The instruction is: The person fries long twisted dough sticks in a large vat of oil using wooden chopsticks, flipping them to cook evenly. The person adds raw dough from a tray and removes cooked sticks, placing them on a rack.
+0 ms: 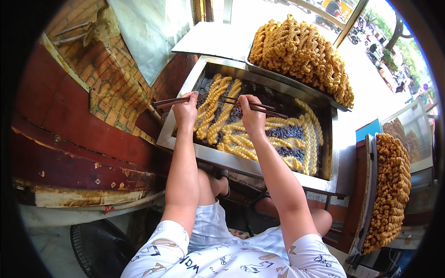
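Note:
My left hand (186, 109) grips a pair of dark chopsticks (172, 101) above the left rim of a steel frying vat (215, 152). A second pair of dark chopsticks (266, 108) is held in my right hand (252, 116), over the middle of the vat, with its tips pointing left toward the twists. Long golden fried dough twists (213, 104) float in the dark, bubbling oil (278, 90). Some lie lengthwise at the left, others crosswise in the middle, where my right forearm hides part of them. Several more dough twists (309, 142) lie along the right side.
Behind the vat, a metal tray (295, 83) bears a tall heap of finished twists (299, 52). Another heap (387, 194) stands on a tray at the right. A dark red curved panel (76, 135) borders my left side. A white board (212, 40) adjoins the vat's back left corner.

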Demonstrator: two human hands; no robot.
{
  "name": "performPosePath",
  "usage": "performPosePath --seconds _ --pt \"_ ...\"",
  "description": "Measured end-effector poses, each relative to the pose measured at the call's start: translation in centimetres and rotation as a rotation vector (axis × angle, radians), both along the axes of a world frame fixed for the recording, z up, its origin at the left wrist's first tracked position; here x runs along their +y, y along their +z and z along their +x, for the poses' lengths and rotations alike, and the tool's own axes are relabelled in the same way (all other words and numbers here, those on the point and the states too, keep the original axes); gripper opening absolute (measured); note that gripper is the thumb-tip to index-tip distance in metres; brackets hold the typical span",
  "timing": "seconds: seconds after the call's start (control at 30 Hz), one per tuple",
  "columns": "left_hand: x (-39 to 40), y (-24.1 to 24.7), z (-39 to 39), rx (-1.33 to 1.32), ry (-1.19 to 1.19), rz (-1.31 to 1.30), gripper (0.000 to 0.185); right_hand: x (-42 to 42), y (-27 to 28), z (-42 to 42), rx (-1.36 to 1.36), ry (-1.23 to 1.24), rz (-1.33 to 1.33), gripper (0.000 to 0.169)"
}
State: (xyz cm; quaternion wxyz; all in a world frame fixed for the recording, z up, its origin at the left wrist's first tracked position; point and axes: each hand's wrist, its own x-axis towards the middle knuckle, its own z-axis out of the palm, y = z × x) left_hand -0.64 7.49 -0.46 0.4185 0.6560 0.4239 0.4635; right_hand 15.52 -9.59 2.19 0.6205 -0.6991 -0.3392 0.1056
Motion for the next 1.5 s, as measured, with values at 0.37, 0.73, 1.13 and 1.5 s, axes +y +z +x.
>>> performPosePath --seconds 0.37,0.73,1.13,1.5 --pt "-0.5 0.0 0.0 -0.132 0.003 -0.023 0.029 -1.1 0.2 -0.3 -0.084 -0.010 0.022 0.026" --pt "-1.8 1.0 0.0 -0.183 -0.288 -0.011 0.031 -5.8 0.2 2.9 0.343 -0.119 0.335 0.034" --pt "-3.1 1.5 1.3 0.001 -0.228 0.097 0.026 -4.2 -0.7 0.2 0.183 -0.082 0.159 0.029" --pt "-3.4 3.5 -0.7 -0.076 -0.244 0.068 0.029 -9.4 2.2 5.9 0.029 0.052 0.139 0.022"
